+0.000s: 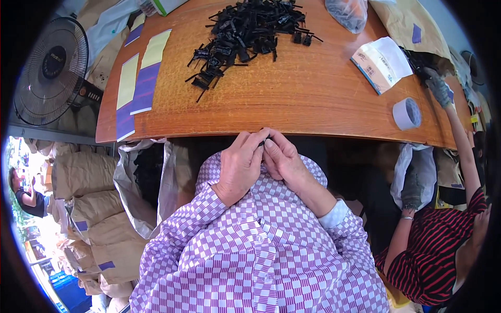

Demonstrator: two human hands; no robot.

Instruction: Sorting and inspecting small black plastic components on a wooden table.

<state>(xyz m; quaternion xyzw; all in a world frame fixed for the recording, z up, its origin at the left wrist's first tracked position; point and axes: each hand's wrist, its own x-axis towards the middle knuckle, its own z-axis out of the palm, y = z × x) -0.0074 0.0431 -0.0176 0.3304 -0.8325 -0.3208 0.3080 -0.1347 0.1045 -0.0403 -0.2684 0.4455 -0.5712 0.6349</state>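
Both my hands meet at the near edge of the wooden table [313, 99], just above my lap. My left hand [241, 163] is closed, its thumb and fingertips pinched together. Against it presses my right hand [286, 159], also closed, with the thumb bent over the fingers. A small dark piece shows between the fingertips of the two hands; most of it is hidden, so its kind cannot be made out. Beyond my hands, on the table's far side, lies a heap of small black plastic parts [245, 31] with thin strips sticking out.
Purple-and-yellow paper strips [143, 86] lie at the table's left, near a fan [52, 62]. At right are a tape roll [406, 113] and a white packet [381, 63]. An open white sack [133, 193] stands left of my lap. A gloved co-worker [433, 245] sits close at right.
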